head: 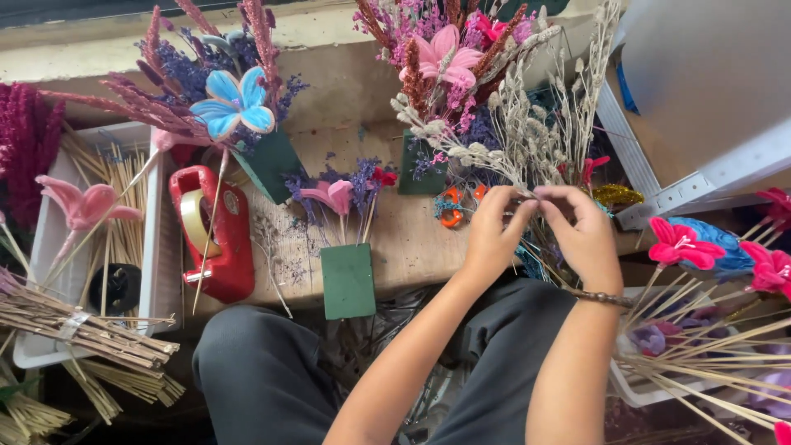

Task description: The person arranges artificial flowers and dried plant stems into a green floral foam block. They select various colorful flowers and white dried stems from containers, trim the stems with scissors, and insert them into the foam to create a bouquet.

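step: assembling dried sprig bunch [527, 124] at bench [412, 247] right edge | left hand [492, 239] + right hand [587, 235] fingers pinched narrow on stems | next likely needs firm binding grip

Red tape dispenser [216, 239], green foam block [348, 281], blue flower [233, 103], pink flower [446, 54], white tray [156, 247]

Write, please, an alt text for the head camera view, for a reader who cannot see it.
Seen from above, a seated person's left hand and right hand meet on stems of a pale dried flower bunch above a wooden bench. Green foam blocks holding small flowers and a red tape dispenser lie to the left.
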